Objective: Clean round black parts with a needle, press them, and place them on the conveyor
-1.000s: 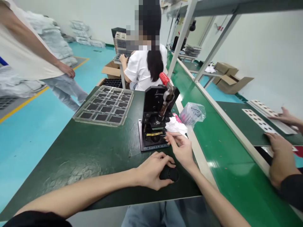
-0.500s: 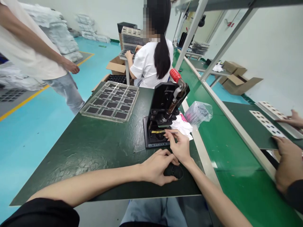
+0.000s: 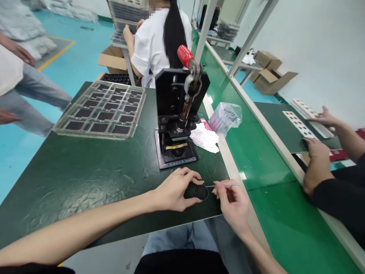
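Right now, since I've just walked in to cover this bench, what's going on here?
The person's left hand cups a round black part on a dark green bench mat, while their right hand pinches a thin metal pick. Ahead stands a black hand press with a red-gripped lever. A clear plastic tray of dark squares lies to its left. On the right, a co-worker's hand reaches over a white perforated strip.
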Motion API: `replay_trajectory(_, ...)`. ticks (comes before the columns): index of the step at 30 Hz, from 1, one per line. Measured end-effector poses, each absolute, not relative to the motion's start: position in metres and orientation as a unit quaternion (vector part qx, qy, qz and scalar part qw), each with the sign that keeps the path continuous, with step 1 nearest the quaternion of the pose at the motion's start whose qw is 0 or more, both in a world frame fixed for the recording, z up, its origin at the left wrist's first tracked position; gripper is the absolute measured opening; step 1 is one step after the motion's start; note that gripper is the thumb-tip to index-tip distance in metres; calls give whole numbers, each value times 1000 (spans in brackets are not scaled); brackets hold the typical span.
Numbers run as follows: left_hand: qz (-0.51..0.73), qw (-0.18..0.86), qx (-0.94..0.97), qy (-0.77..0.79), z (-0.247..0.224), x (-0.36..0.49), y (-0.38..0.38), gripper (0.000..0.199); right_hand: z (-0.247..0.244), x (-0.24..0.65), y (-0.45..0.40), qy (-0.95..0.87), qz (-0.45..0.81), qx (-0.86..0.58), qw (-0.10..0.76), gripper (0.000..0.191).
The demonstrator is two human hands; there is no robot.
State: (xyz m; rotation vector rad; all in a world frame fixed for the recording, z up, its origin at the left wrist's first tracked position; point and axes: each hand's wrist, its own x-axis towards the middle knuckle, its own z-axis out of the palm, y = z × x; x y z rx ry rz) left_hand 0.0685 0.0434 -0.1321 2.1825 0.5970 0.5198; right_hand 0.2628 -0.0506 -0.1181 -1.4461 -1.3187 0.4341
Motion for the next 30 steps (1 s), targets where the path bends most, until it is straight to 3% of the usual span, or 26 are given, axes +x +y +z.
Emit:
replay_trajectory(9, 199, 402, 861, 241, -131, 68, 42, 56, -137, 258, -47, -553, 225, -603, 529, 20)
replay_trajectory(15, 194, 412, 858, 238, -130, 68, 42, 51, -121, 262, -44, -517, 223, -617, 549, 25)
replay_trajectory(23, 206, 395, 865, 230, -129, 69, 40, 49, -101, 247, 41, -577, 229, -531, 577, 13)
replay_trajectory(30, 209, 384, 871, 225, -133, 71, 41, 49, -121, 230, 78, -635, 245, -514, 522, 10)
